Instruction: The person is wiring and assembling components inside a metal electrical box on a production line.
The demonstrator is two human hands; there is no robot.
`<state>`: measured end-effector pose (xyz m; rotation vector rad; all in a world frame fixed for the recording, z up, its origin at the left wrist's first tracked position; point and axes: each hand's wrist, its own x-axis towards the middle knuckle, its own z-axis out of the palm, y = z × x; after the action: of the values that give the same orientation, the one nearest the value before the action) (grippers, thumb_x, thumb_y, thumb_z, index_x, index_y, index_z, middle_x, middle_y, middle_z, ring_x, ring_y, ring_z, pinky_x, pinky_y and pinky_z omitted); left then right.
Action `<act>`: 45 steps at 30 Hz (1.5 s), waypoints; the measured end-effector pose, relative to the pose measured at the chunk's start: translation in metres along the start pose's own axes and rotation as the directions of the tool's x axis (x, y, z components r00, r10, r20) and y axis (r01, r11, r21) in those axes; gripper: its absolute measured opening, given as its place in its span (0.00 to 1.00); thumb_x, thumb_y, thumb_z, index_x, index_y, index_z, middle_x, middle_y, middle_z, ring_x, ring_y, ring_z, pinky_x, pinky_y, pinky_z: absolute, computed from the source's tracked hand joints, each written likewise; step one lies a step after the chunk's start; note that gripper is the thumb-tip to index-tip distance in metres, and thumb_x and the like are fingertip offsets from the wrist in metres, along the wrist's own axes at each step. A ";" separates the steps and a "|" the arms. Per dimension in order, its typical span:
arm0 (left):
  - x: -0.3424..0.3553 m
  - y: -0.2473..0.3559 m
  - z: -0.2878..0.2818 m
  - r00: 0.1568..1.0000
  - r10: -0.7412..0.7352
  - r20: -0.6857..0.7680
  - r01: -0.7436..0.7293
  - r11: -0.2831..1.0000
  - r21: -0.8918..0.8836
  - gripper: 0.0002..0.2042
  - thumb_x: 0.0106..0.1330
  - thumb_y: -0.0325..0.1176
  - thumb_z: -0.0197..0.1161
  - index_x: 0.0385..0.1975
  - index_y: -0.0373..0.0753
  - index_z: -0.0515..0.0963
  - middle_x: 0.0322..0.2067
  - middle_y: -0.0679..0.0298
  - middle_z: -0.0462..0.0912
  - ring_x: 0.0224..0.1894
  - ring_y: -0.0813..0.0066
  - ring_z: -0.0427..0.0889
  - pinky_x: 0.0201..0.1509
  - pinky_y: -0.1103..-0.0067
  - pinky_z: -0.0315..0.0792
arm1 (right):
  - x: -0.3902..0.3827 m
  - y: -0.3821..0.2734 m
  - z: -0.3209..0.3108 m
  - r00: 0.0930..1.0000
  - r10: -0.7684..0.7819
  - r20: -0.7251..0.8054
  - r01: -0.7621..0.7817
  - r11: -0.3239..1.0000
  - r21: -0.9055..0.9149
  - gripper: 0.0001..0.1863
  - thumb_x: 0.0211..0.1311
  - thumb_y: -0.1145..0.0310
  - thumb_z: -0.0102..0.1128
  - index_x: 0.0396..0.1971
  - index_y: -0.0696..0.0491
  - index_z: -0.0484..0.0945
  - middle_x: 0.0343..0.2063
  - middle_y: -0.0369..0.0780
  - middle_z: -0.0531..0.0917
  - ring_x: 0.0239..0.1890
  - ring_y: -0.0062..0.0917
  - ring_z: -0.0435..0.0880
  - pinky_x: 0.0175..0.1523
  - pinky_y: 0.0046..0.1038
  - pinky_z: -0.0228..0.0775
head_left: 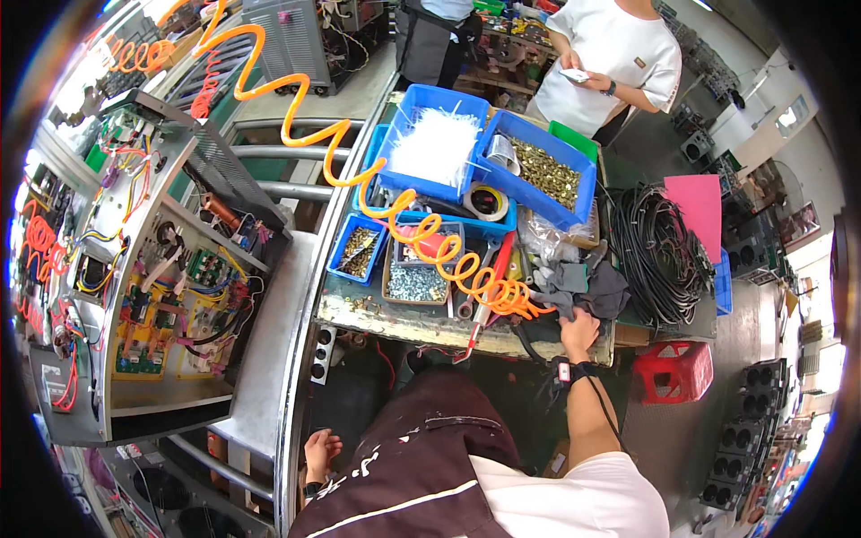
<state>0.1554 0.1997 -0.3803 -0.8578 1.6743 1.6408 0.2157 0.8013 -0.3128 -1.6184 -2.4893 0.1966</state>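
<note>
My right hand [580, 333] reaches the near right edge of the workbench, its fingers closed on the edge of a crumpled grey cloth [567, 277]. A darker grey cloth lies against it. Down at the left, beside the metal rail, my left hand [320, 451] hangs with loosely curled fingers and holds nothing. A coiled orange air hose [466, 269] comes down across the bench and ends close to the grey cloth. Left of the cloth lie a red-handled tool [504, 255] and a wrench [465, 308].
Blue bins hold white strips [438, 143] and brass fasteners [547, 175]. A box of silver screws [417, 283] sits nearer. Black cable [659, 255] is coiled at right, above a red stool [673, 372]. An opened machine cabinet [179, 296] stands left. Another person [619, 54] stands beyond the bench.
</note>
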 end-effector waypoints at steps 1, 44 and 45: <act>-0.005 0.010 0.004 1.000 0.009 0.003 -0.009 0.999 -0.038 0.11 0.67 0.36 0.50 0.41 0.35 0.73 0.28 0.59 0.80 0.25 0.73 0.80 0.25 0.82 0.75 | 0.009 -0.003 -0.005 0.999 0.021 0.042 -0.019 0.999 -0.028 0.12 0.49 0.60 0.61 0.34 0.47 0.81 0.36 0.38 0.80 0.49 0.36 0.69 0.52 0.41 0.59; -0.204 0.142 -0.005 -0.075 0.982 0.176 -0.796 -0.165 0.583 0.14 0.49 0.23 0.64 0.38 0.31 0.75 0.39 0.55 0.76 0.39 0.59 0.78 0.41 0.72 0.74 | -0.352 -0.333 -0.114 -0.538 -0.565 0.626 -0.248 0.815 0.523 0.12 0.67 0.62 0.46 0.28 0.52 0.74 0.20 0.32 0.74 0.22 0.16 0.70 0.27 0.19 0.60; -0.204 0.144 -0.005 -0.067 0.980 0.188 -0.798 -0.166 0.579 0.14 0.49 0.23 0.64 0.38 0.31 0.75 0.39 0.55 0.76 0.39 0.59 0.78 0.41 0.72 0.74 | -0.350 -0.333 -0.114 -0.568 -0.556 0.606 -0.294 0.826 0.482 0.12 0.67 0.63 0.45 0.29 0.52 0.74 0.21 0.32 0.74 0.22 0.17 0.70 0.27 0.20 0.60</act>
<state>0.1583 0.2001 -0.1309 0.8906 3.2426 1.4641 0.0819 0.3491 -0.1582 0.0092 -2.4488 3.5397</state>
